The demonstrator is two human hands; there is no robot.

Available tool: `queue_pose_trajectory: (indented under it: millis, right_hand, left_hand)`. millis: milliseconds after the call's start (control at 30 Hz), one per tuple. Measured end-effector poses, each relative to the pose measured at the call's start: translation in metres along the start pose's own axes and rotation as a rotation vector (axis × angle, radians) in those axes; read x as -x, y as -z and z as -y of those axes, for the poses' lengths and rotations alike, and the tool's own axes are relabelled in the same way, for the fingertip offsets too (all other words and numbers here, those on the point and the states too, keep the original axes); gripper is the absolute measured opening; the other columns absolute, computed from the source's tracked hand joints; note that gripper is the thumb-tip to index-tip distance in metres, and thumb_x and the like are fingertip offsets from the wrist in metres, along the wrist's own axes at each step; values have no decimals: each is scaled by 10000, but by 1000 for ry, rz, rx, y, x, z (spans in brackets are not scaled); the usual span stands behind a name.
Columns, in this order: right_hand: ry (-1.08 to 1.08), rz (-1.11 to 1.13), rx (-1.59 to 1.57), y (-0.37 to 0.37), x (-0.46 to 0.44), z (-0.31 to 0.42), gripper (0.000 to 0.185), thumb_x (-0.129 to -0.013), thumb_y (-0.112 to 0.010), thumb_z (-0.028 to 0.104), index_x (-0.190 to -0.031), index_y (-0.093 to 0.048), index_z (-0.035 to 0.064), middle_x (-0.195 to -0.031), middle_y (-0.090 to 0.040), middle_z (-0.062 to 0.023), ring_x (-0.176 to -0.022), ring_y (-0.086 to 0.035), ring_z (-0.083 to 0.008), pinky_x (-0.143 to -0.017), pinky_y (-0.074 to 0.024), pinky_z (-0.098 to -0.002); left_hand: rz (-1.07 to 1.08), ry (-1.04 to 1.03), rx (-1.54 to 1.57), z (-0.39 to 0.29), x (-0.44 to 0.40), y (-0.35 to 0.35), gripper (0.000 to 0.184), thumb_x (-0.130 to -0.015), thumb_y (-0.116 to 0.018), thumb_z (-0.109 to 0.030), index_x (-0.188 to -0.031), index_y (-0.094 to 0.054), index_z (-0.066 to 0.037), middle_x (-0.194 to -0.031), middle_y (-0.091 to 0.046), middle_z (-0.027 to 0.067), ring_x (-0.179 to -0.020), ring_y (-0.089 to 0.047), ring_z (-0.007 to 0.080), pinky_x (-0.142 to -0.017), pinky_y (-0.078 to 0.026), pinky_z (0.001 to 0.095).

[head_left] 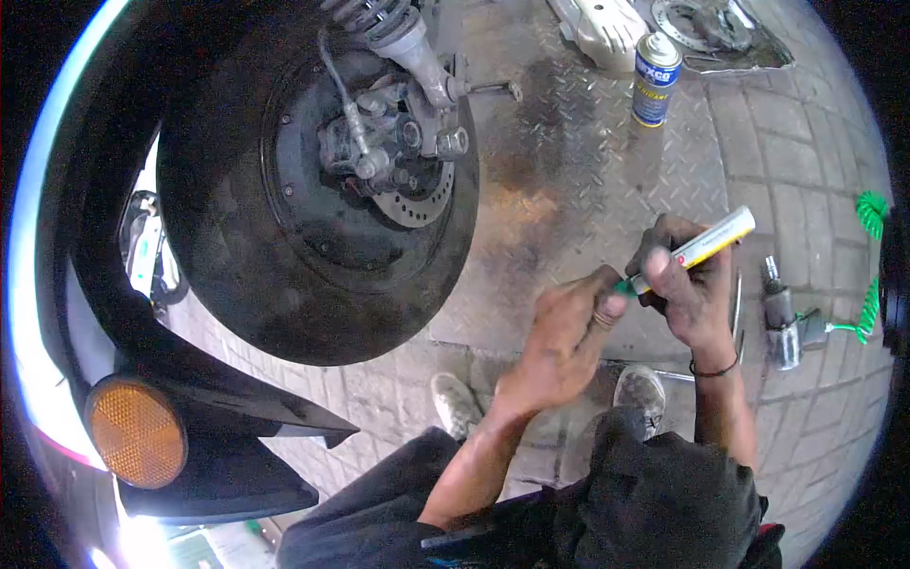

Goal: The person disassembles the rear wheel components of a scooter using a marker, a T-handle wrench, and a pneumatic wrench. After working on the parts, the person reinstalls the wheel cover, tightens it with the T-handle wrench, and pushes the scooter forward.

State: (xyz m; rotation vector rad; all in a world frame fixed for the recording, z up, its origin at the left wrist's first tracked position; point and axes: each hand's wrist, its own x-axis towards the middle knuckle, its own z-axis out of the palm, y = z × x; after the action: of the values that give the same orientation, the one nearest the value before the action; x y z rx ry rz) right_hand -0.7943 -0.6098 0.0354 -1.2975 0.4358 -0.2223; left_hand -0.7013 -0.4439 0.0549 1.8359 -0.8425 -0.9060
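My right hand (697, 299) is closed around a slim white and yellow tube (718, 239), tilted with its far end up and to the right. At its lower end is a small green tip (623, 287). The fingers of my left hand (559, 337) are pinched at that tip, so both hands meet there; whether the tip is a loose cap or part of the tube cannot be made out. Left of my hands stands a black wheel (227, 228) with a brake caliper (365, 142), a drilled brake disc (422, 201) and a shock absorber (393, 33).
A blue lubricant spray can (656, 81) stands on the metal tread plate (569, 161). Behind it lie a silver cover (607, 28) and a greasy round part (701, 24). At right, an air tool (782, 318) with a green coiled hose (870, 275) rests on the paving.
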Motion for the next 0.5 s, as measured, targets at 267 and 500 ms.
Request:
queue_pose_trajectory:
  millis: [267, 500]
  right_hand:
    - [361, -751, -645, 47, -76, 18, 232, -954, -645, 285, -1036, -618, 69, -879, -622, -4, -764, -593, -103, -613, -506, -275]
    - [878, -286, 325, -100, -66, -21, 223, -760, -827, 134, -930, -721, 38, -848, -703, -75, -672, -624, -196, -604, -489, -318]
  left_hand:
    - [-514, 460, 552, 91, 48, -16, 489, -1034, -447, -479, -1020, -608, -17, -865, -595, 75, -817, -555, 206, -700, -440, 352]
    - [-629, 604, 358, 145, 74, -23, 410, -1035, -475, -385, -1027, -598, 6, -916, -577, 105, -822, -565, 195, -724, -470, 341]
